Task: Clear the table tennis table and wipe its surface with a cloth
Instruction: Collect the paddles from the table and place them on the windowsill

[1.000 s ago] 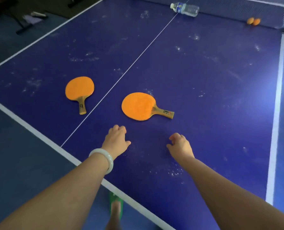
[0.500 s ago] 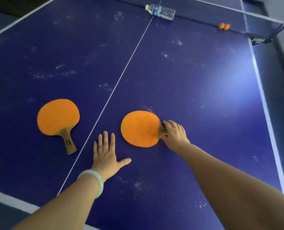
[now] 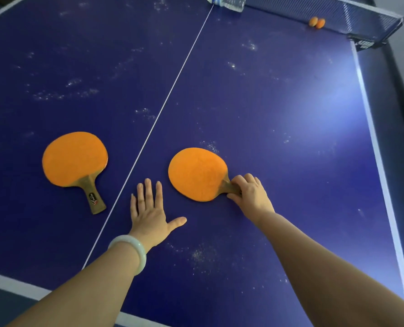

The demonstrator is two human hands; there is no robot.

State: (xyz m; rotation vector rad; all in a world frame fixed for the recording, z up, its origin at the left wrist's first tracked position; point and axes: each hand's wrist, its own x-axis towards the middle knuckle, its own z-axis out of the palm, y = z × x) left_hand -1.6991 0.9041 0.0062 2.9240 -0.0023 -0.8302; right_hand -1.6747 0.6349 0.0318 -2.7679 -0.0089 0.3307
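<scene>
Right grip (image 3: 253,197): clasping the orange paddle (image 3: 197,174) by its handle — blade flat on the bench (image 3: 267,109).
Left grip (image 3: 149,215): released, palm down — just beside the blade.

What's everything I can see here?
Table: one, blue with white lines and pale smudges, fills the view.
Net: one, dark, along the far edge.
Left paddle: one, orange, left of the centre line.
Right paddle: one, orange, right of the centre line.
Bottle: one, clear, lying by the net.
Balls: two, orange, by the net, far right.
Bracelet: one, pale, left wrist.
Left hand: one, flat on the table.
Right hand: one, grips the right paddle's handle.
</scene>
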